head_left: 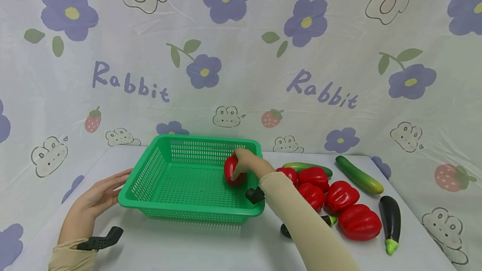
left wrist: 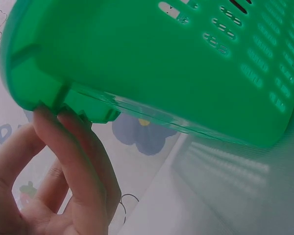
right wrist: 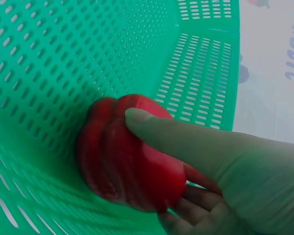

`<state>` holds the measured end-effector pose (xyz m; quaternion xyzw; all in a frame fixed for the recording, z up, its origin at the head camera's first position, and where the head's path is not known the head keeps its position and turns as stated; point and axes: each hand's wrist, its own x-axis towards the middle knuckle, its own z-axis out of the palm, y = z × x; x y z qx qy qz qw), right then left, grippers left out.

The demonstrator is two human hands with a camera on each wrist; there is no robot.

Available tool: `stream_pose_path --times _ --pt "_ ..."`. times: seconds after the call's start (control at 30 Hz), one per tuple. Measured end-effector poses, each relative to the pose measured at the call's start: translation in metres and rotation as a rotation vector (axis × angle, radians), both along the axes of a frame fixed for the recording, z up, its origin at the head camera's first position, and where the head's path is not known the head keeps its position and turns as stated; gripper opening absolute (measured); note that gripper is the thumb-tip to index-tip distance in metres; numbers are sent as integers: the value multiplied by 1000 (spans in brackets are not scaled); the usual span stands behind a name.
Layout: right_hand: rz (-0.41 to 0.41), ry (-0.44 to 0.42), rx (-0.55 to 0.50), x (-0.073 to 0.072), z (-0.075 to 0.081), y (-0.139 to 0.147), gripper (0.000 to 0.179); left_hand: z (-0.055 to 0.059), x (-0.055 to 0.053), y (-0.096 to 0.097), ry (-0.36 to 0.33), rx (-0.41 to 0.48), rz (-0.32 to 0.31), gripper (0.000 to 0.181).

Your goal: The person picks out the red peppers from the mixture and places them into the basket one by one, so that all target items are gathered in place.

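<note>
A green slotted basket [head_left: 188, 209] stands upright on the table, its inner floor mostly bare. Inside it, against the right end, sits a red bell pepper [head_left: 230, 175]. My right hand [head_left: 246, 164] grips this pepper from above. In the right wrist view the thumb lies across the pepper [right wrist: 132, 156], fingers on its far side, and the pepper is close to the basket floor. At the basket's left end, my left hand [head_left: 102, 193] touches the outside of the rim. The left wrist view shows its fingertips against the rim's underside [left wrist: 54, 95].
Several red bell peppers [head_left: 359, 222] lie right of the basket, partly behind my right sleeve. Beyond them are a cucumber [head_left: 359, 175], another green cucumber [head_left: 301, 165] and a dark eggplant [head_left: 390, 218]. A second eggplant [head_left: 286, 231] is mostly hidden under the forearm. A patterned cloth hangs behind the table.
</note>
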<state>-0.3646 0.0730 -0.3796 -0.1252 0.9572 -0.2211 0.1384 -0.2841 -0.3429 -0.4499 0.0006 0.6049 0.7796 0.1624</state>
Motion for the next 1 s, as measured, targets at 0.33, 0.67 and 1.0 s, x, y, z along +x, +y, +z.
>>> stream_pose_path --times 0.33,0.67,1.0 --pt "10 32 -3 1 2 0 75 1 1 0 7 9 -9 31" --pt "27 54 13 1 3 -1 71 3 2 -1 3 -23 5 28" --pt "15 52 -36 0 2 0 72 3 1 -1 57 81 -106 37"
